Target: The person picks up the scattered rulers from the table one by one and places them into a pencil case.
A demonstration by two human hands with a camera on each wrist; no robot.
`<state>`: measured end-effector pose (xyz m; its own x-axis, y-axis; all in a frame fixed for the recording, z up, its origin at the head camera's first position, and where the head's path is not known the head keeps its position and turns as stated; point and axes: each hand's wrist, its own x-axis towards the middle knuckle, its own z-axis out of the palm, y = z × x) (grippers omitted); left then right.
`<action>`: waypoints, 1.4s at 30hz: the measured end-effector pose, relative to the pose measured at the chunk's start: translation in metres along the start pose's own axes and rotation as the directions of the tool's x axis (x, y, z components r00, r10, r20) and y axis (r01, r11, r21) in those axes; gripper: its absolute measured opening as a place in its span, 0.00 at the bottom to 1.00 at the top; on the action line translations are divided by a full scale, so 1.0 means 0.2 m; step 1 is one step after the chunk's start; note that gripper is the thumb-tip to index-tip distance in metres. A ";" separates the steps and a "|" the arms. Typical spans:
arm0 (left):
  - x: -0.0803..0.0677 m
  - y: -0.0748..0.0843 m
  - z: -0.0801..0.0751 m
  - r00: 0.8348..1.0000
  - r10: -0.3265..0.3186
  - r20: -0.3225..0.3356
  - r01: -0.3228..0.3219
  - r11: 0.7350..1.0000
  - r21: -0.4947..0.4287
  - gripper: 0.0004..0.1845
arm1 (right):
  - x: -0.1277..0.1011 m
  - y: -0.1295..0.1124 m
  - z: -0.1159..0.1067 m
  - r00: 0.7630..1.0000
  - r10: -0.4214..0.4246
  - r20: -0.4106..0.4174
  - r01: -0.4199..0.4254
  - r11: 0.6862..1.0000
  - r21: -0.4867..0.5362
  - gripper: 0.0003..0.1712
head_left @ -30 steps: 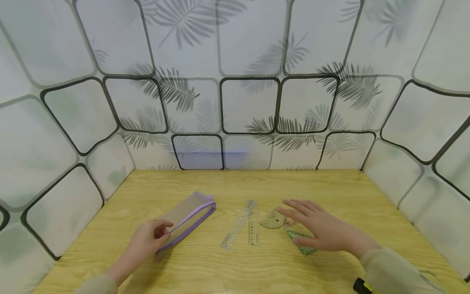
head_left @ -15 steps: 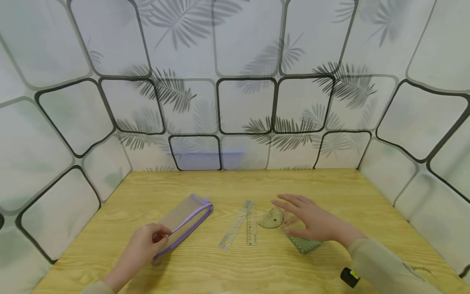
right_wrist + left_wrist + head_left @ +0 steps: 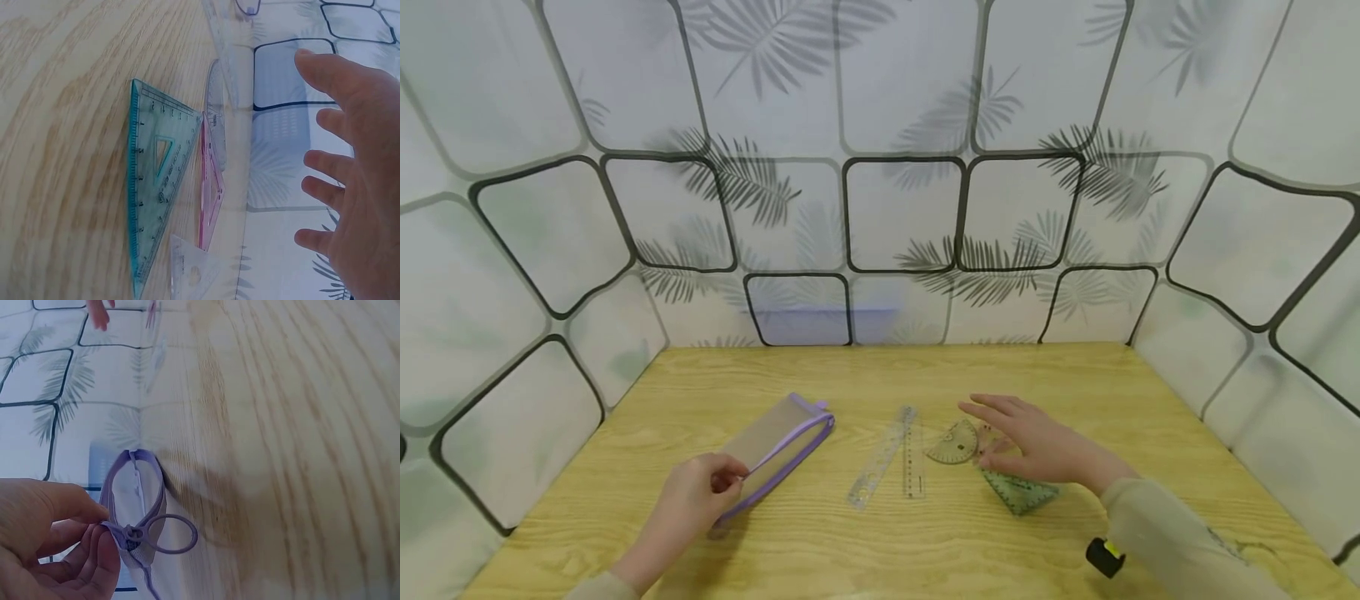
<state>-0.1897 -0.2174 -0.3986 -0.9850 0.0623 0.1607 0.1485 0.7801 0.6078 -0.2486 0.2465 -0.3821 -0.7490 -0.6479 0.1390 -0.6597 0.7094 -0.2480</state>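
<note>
My left hand (image 3: 688, 492) pinches the edge of a purple-trimmed mesh pencil case (image 3: 767, 433), whose zipped mouth gapes. A zip pull ring (image 3: 172, 552) hangs near those fingertips in the left wrist view. My right hand (image 3: 1037, 442) hovers with fingers spread and holds nothing. Below it lie a green set square (image 3: 150, 181), a pink set square (image 3: 204, 187) and a clear set square (image 3: 187, 272). Left of that hand sits a clear protractor (image 3: 953, 446). Between the hands, a straight ruler (image 3: 914, 467) and a ruler with holes (image 3: 872, 475) meet at their far ends.
A wood-grain table (image 3: 880, 550) carries everything. Patterned cloth walls (image 3: 902, 208) enclose its back and both sides. Near the right sleeve lies a small black object (image 3: 1105, 557) with a yellow part.
My right hand has shifted slightly left and forward above the set squares, uncovering more of the green one. My left hand keeps its pinch on the pencil case. The view has shifted slightly.
</note>
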 end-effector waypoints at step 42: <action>-0.06 0.13 0.01 0.999 0.045 0.014 -0.044 0.996 -0.079 0.15 | 0.08 0.15 0.08 0.993 0.095 0.067 -0.100 0.992 0.081 0.41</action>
<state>-0.1731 -0.1965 -0.3858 -0.9785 0.1057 0.1772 0.1979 0.7246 0.6601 -0.2797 0.2538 -0.4022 -0.8024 -0.5947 0.0506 -0.5741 0.7458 -0.3379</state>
